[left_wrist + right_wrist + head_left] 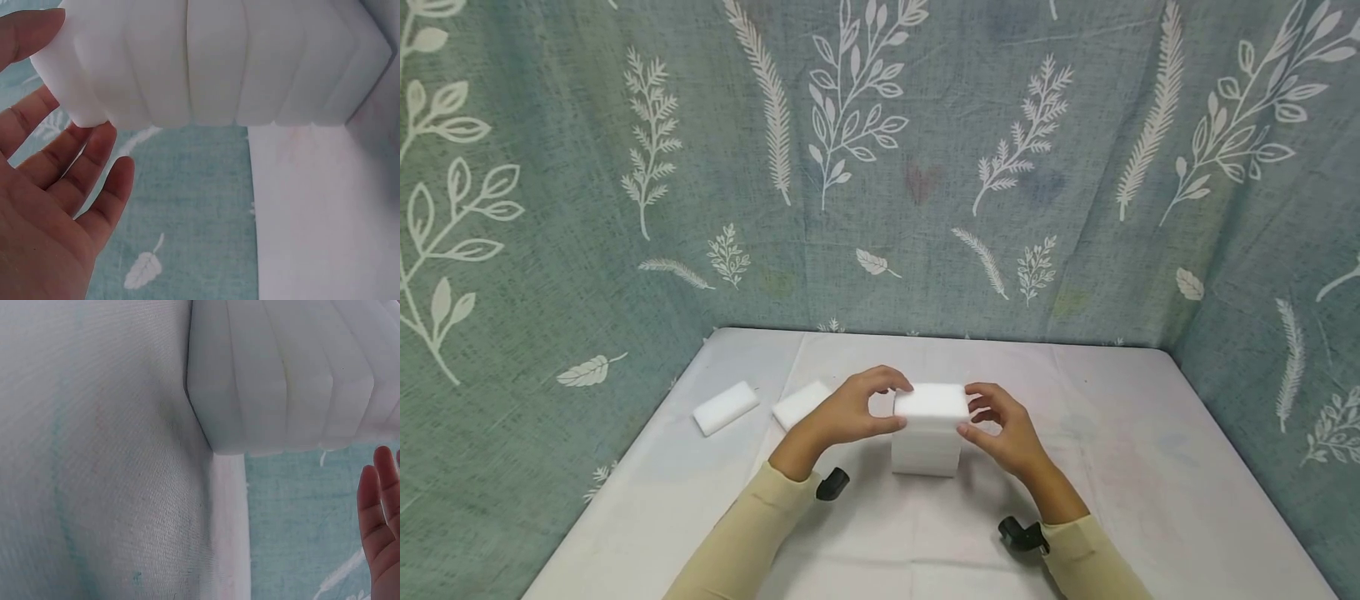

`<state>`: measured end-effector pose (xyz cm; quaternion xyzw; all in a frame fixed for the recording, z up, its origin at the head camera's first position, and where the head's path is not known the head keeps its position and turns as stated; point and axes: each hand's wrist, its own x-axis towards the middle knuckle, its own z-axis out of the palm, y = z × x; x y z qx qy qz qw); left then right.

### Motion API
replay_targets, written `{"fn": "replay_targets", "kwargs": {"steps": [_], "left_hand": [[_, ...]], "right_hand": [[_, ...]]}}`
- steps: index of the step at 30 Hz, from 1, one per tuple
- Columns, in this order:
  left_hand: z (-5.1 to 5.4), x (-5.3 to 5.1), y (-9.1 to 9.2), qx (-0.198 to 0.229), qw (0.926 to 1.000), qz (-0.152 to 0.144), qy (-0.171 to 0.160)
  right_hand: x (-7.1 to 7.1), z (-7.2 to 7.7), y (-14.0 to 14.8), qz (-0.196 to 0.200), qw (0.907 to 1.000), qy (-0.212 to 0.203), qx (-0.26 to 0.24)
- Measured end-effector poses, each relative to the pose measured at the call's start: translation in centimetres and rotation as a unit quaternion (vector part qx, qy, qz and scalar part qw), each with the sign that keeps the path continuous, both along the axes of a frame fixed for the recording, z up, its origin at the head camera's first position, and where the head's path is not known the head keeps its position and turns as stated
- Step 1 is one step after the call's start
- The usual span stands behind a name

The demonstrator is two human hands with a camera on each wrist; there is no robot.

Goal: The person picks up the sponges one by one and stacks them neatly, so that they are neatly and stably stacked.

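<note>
A stack of several white foam blocks stands on the table, its layers visible in the left wrist view and the right wrist view. My left hand pinches the top block at its left end, thumb at the front and fingers behind; in the left wrist view the hand touches the end layer. On the opposite end, my right hand holds the same block between thumb and fingers. Only some fingers of the right hand show in the right wrist view.
Two loose white blocks lie on the table left of the stack, one farther left and one partly behind my left hand. A leaf-patterned curtain surrounds the white-covered table at the back and sides.
</note>
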<state>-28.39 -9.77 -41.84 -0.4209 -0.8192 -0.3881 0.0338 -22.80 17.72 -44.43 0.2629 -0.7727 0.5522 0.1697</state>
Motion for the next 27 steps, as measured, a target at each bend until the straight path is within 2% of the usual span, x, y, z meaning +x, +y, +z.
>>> {"fn": "replay_targets", "kwargs": {"steps": [6,14,21,27], "left_hand": [[-0.21,0.07,-0.16,-0.001,1.0,0.0,0.009],[-0.68,0.11,-0.41,-0.002,1.0,0.001,0.0],[-0.61,0.31,-0.42,0.005,1.0,-0.005,-0.004],[-0.73,0.39,-0.57,0.006,0.9999,-0.005,-0.009]], "right_hand": [[0.07,0.08,-0.07,0.009,0.9999,0.009,0.004],[0.2,0.02,-0.13,0.014,0.9999,-0.007,0.006],[0.16,0.07,0.04,0.021,0.9997,0.011,0.007],[0.23,0.03,-0.07,0.025,0.9996,0.009,0.008]]}}
